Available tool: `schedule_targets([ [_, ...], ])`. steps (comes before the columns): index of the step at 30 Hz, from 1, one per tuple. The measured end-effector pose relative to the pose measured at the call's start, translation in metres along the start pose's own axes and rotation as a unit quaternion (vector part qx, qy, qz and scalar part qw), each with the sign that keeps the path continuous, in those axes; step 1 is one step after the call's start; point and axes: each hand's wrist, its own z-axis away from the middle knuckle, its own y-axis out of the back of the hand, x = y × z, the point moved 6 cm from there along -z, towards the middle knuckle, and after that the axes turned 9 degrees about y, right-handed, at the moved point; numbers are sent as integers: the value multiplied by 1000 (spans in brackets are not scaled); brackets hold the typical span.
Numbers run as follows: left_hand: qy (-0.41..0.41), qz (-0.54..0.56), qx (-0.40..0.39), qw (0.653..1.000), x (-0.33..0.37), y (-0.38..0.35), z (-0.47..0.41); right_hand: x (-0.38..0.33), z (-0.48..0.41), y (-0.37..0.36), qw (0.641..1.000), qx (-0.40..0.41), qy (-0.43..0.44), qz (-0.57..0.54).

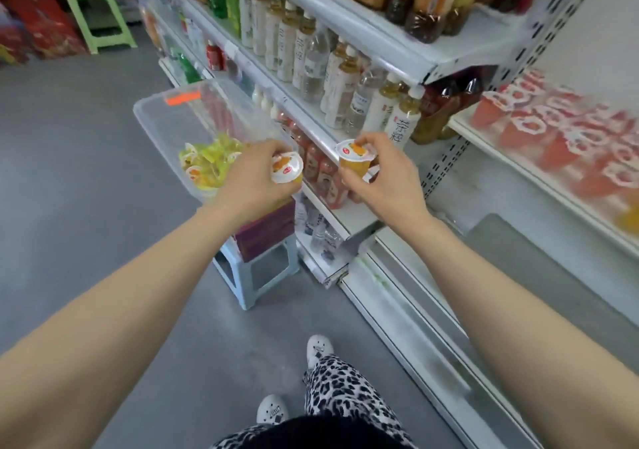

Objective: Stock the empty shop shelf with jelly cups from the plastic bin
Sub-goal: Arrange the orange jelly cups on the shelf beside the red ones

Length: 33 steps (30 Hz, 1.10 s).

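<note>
You hold one orange jelly cup in your left hand. Your fingers curl round its side, and its lid tips up toward you. You hold a second orange jelly cup in your right hand. Your thumb sits on its lid and your fingers wrap round it, and it stands upright. The two cups are near each other but do not touch.

The clear plastic bin is at ten o'clock from your left hand, just beside it. A pile of yellow jelly cups lies in its near end. The bin rests on a dark red box, and the box sits on a pale blue stool.

At two o'clock from your right hand is the white shelf. Rows of red jelly cups stand on it, and they look blurry. At twelve o'clock stand tea bottles. A green stool is far off at eleven o'clock. Your white shoes are at six o'clock.
</note>
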Motion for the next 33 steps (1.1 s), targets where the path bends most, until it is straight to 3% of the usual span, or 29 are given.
schedule_targets([
  [11, -142, -39, -75, 986, 150, -53, 49, 26, 94, 150, 989, 130, -41, 56],
  [20, -251, 3, -81, 964, 329, -119, 107, 86, 181, 311, 967, 200, -69, 145],
  [28, -318, 57, -109, 940, 482, -200, 179, 158, 295, 459, 933, 273, -152, 177],
  [33, -353, 37, -122, 927, 540, -253, 207, 219, 355, 514, 917, 279, -230, 170],
])
